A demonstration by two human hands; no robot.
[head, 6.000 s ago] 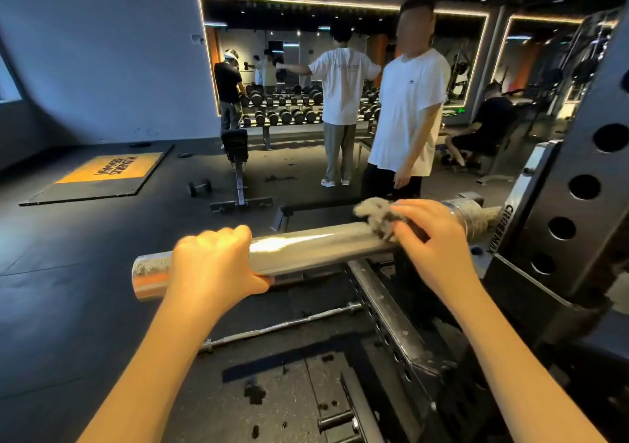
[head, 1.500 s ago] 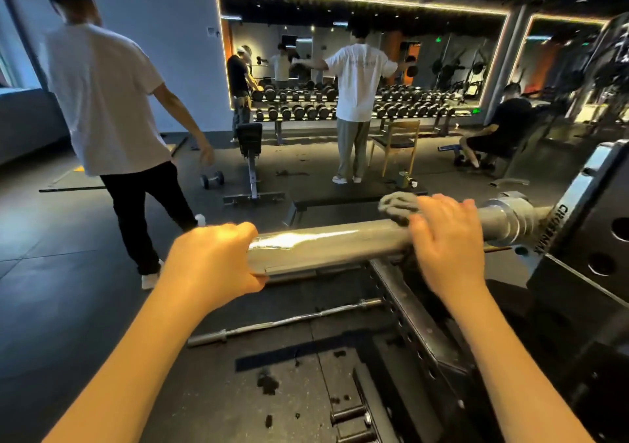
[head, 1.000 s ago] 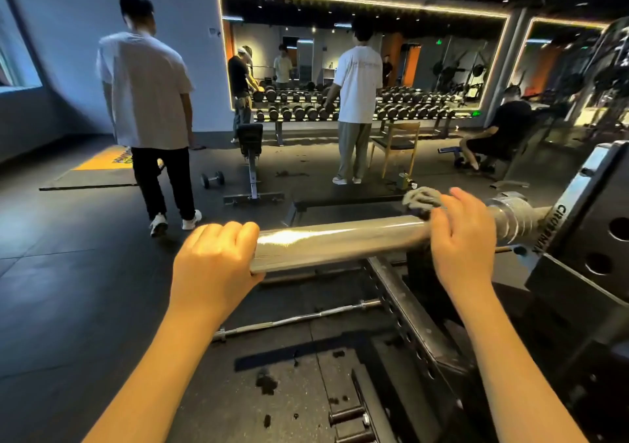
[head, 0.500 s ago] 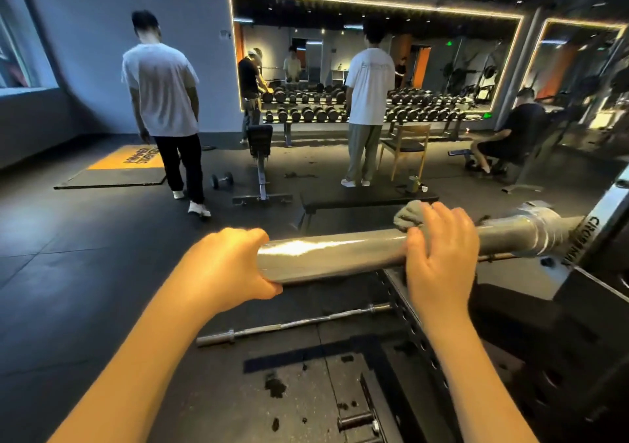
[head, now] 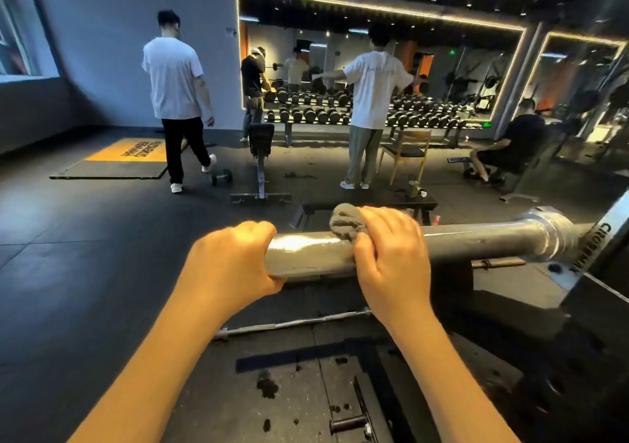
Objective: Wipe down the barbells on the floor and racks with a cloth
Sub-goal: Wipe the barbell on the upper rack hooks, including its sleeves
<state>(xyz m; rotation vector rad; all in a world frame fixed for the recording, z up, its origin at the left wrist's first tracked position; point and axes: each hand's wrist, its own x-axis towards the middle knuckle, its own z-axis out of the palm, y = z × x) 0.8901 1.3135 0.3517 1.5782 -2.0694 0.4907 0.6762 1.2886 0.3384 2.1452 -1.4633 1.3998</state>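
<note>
A thick grey barbell sleeve (head: 476,242) runs from the rack upright (head: 599,238) on the right out towards me at the left. My left hand (head: 228,259) wraps around the sleeve's free end. My right hand (head: 391,255) presses a crumpled grey cloth (head: 345,223) onto the top of the sleeve, right next to my left hand. A thin second barbell (head: 296,322) lies on the dark floor below the sleeve.
A flat bench (head: 367,204) stands just beyond the sleeve, an incline bench (head: 260,156) and a wooden chair (head: 406,153) further back. Three people stand near the dumbbell rack (head: 340,112) and mirror, one sits at the right. Rack base steel (head: 354,422) lies below.
My right hand has slid the cloth leftwards along the sleeve, close to my left hand. The person in the white shirt has walked further away to the left; my view shifted slightly.
</note>
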